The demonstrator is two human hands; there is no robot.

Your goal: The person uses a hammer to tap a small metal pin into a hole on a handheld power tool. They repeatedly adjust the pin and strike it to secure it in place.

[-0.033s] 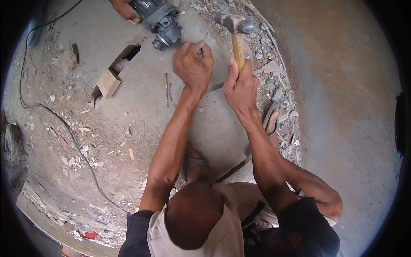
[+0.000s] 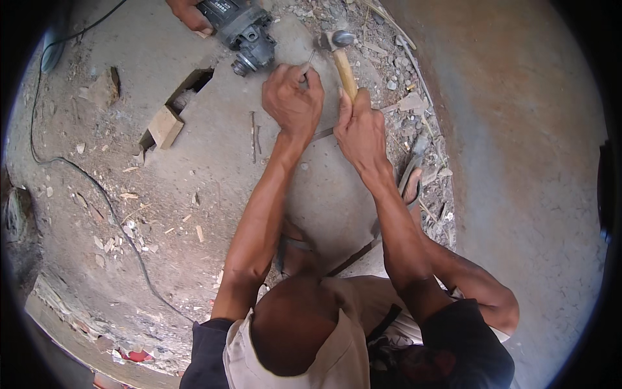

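Observation:
My left hand (image 2: pixel 291 104), closed, pinches a thin metal pin (image 2: pixel 310 57), pointed up and away from me over the concrete slab (image 2: pixel 220 175). My right hand (image 2: pixel 359 133) grips a hammer by its wooden handle (image 2: pixel 345 70); the steel head (image 2: pixel 340 39) is beside the pin's far end, and I cannot tell whether they touch. Two loose nail-like rods (image 2: pixel 253 136) lie left of my wrist. Just beyond my left hand is a grey angle grinder (image 2: pixel 249 45), with another person's hand (image 2: pixel 192 16) at its body. A flat bar (image 2: pixel 324 133) runs behind my wrists.
A rectangular hole with a pale block (image 2: pixel 165 128) is at left, beside a black cord (image 2: pixel 110 204). Rubble (image 2: pixel 413 104) lines the slab's right side, by a smooth stained surface (image 2: pixel 518 162). A person's bare head (image 2: pixel 291 324), bent arm (image 2: pixel 492 298) and sandalled foot (image 2: pixel 411 185) show low in view.
The hammer in my right hand has swung a little left and away from me, bringing its head close to the pin. My left hand stays about where it was.

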